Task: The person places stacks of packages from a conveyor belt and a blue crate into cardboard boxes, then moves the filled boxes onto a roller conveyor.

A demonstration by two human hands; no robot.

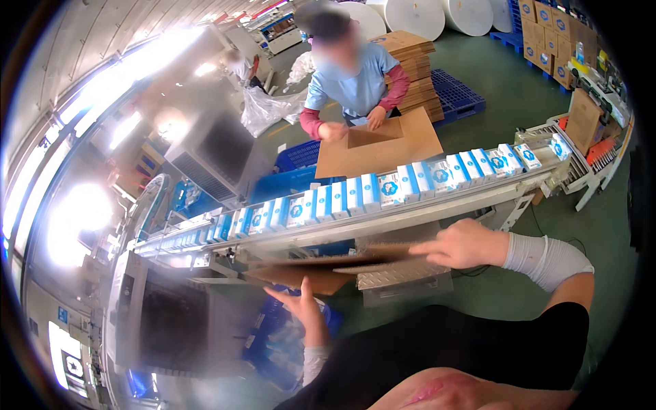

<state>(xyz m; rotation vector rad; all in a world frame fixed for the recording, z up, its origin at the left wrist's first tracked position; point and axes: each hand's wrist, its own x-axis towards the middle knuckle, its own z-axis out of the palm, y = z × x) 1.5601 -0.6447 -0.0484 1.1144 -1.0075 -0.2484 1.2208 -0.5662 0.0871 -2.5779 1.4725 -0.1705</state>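
Note:
A brown cardboard box [301, 280] with its flaps raised stands in front of me, below the conveyor; its far part is blurred. My left hand [304, 311] is at the near left side of the box, thumb and fingers spread, holding nothing. Over the right end of the box, my right hand [461, 244] points leftward with its index finger stretched along a flap's edge; its other fingers are partly curled. Whether that finger presses on the flap, I cannot tell. Just beyond, white-and-blue packs [369, 193] stand in a row on the conveyor [437, 205].
Across the conveyor a person in a blue shirt [355, 78] handles another open carton [410, 140]. A blue crate [256, 335] with plastic packaging sits at lower left, beside a grey machine [171, 314]. Flattened cartons [413, 75] are stacked by a blue pallet [458, 92].

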